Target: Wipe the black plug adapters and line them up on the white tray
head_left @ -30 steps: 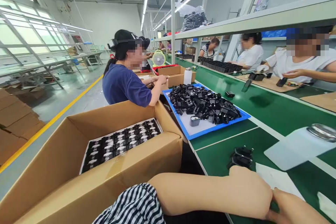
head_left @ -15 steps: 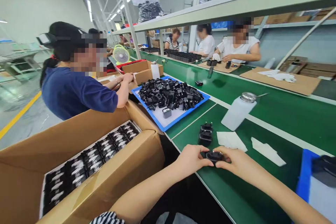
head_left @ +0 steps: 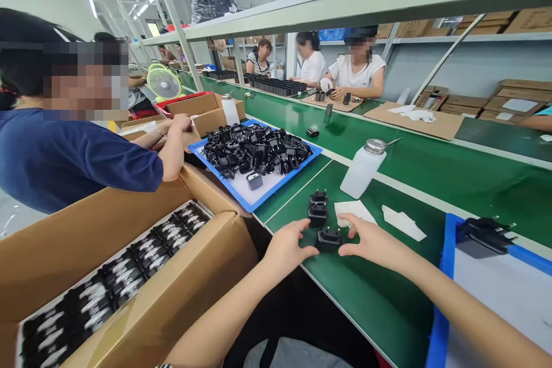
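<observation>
A black plug adapter (head_left: 328, 238) rests on the green table (head_left: 371, 305) near its front edge. My left hand (head_left: 288, 248) grips its left side with thumb and fingers. My right hand (head_left: 365, 241) pinches its right side. Just behind it stand two more black adapters (head_left: 318, 208) in a row. A white cloth (head_left: 352, 210) lies under my right fingertips' far side.
A blue tray (head_left: 241, 198) heaped with black adapters sits to the left behind. A white dispenser bottle (head_left: 361, 170), a second cloth (head_left: 402, 223), another blue tray (head_left: 448, 230) at right, and an open cardboard box (head_left: 164, 305) of packed adapters at left. People work alongside and across the line.
The view swung right and down. Both hands carried the adapter forward and now hold it on the table behind the front edge, close to the other two.
</observation>
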A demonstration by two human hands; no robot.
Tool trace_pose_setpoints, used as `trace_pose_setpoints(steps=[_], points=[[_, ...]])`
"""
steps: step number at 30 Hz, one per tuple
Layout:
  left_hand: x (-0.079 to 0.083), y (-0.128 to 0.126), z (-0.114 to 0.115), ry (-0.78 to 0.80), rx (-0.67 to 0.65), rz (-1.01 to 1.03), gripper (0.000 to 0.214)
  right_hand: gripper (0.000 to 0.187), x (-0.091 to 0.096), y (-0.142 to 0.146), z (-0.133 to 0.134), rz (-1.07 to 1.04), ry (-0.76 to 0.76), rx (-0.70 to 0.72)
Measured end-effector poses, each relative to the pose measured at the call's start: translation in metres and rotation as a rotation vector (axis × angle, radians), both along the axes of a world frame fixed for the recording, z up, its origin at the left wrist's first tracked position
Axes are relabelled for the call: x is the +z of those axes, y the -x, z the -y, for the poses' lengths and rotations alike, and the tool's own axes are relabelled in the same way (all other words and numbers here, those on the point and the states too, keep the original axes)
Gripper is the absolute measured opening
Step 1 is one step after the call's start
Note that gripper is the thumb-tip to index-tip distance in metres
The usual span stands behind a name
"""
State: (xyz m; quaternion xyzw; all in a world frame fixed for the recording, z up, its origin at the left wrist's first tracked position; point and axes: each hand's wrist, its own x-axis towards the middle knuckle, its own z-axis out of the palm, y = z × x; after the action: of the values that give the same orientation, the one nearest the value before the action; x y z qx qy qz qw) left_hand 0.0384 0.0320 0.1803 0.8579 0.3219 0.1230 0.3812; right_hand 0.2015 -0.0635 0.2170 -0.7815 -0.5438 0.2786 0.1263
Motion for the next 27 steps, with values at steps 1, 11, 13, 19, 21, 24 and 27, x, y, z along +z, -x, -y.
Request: trace_pose_setpoints(steps=[1,11,13,19,21,24,27], points=[[0.0,0.003,-0.005,-0.026,0.023,0.008,0.068,0.076,0.0,-0.002,0.0,0.038,0.019,0.003],[-0.012,-0.04,-0.043,-0.102,-0.345,-0.009,0.12,0.119,-0.023,-0.015,-0.043,0.043,-0.126,0.251],[-0.018,-0.047,-0.042,-0.138,-0.334,0.021,0.116,0.116,-0.026,-0.015,-0.048,-0.083,-0.198,0.285],[-0.002,-0.058,-0.021,-0.098,-0.376,0.227,0.106,0.111,-0.005,-0.007,-0.013,-0.117,-0.357,0.102],[0.017,-0.07,-0.006,-0.096,-0.451,0.287,0.104,0.111,0.01,-0.009,0.016,-0.053,-0.451,0.007],[0.043,-0.102,0.027,-0.107,-0.661,0.358,0.1,0.109,0.024,-0.02,0.072,0.057,-0.553,-0.205],[0.05,-0.144,0.063,-0.111,-0.861,0.368,0.097,0.105,0.017,-0.04,0.122,0.109,-0.552,-0.391]])
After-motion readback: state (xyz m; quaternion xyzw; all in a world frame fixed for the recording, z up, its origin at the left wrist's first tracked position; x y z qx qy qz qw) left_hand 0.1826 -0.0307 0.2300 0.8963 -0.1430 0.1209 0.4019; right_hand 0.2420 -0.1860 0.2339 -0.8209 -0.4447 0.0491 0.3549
